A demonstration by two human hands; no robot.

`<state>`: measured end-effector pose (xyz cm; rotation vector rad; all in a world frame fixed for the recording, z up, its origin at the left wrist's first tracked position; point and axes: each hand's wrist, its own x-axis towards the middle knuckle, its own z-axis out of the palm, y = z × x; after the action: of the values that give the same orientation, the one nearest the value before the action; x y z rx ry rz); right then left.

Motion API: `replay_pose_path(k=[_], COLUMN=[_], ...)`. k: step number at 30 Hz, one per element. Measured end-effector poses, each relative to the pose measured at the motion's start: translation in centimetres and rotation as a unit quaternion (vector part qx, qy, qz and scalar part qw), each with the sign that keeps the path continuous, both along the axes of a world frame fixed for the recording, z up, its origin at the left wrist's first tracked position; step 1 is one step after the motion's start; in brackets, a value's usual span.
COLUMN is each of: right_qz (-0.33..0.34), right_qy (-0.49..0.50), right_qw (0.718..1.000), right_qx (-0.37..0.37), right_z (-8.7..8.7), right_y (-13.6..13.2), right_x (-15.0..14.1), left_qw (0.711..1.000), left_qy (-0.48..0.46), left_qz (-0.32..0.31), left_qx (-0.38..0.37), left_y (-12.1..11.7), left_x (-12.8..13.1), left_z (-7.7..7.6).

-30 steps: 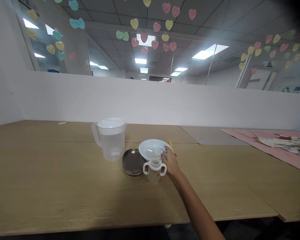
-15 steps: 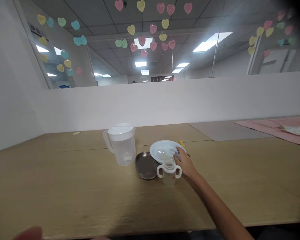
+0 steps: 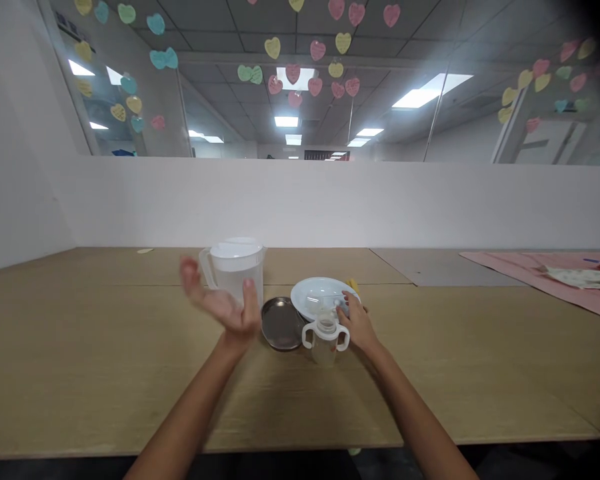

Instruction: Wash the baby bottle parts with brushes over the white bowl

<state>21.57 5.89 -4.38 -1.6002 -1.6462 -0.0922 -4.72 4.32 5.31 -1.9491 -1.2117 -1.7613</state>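
A two-handled baby bottle stands upright with its top uncovered. Behind it is a white bowl, and a dark metal tray lies at its left. My right hand is at the bowl's right rim, fingers curled around a small, whitish, see-through piece too unclear to name. Raised in front of a lidded clear pitcher, my left hand is open with its fingers apart, slightly blurred and empty. It covers the pitcher's lower part.
Something yellow shows behind the bowl. To the far right, a pink cloth carries a pale patterned item. A white wall with a window above it bounds the back of the wooden table.
My left hand has risen from the bottom left edge to in front of the pitcher. My right hand stays by the bowl. The whole view has shifted slightly.
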Motion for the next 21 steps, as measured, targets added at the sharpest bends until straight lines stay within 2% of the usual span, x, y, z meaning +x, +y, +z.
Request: replay_pose_path(k=[2,3,6,8,11,13,17,21], right_qz=[0.000,0.000,-0.001,-0.002,-0.009,-0.029,-0.083,-0.118], right_qy=[0.002,0.002,-0.003,-0.005,-0.004,0.000,0.054,0.172], right_qw=[1.000,1.000,1.000,1.000,1.000,0.998,0.991,0.974], right_qx=[-0.002,-0.005,-0.005,0.005,0.027,0.047,0.086,0.084], right_z=[0.0,0.0,-0.1,-0.2,-0.2,0.0,0.5,0.1], right_y=[-0.1,-0.1,-0.1,-0.1,-0.1,-0.2,-0.3,0.1], right_x=[-0.1,-0.1,-0.1,-0.1,-0.2,-0.3,0.0,1.0], left_qw=[0.994,0.985,0.949,0.939,0.942,0.950,0.970,0.991], left_qy=[-0.095,-0.144,-0.219,-0.231,-0.233,-0.218,-0.147,0.005], left_qz=[0.053,0.081,0.118,0.108,0.074,0.057,0.081,0.102], left_qx=[-0.018,-0.049,-0.193,-0.232,-0.228,-0.216,-0.176,-0.091], left_y=[1.6,2.5,5.0,6.0,6.6,6.7,6.8,6.8], left_x=[0.2,0.2,-0.1,-0.3,-0.6,-0.8,-1.3,-1.7], left_z=[0.0,-0.3,-2.3,-4.0,-5.8,-6.4,-6.5,-6.3])
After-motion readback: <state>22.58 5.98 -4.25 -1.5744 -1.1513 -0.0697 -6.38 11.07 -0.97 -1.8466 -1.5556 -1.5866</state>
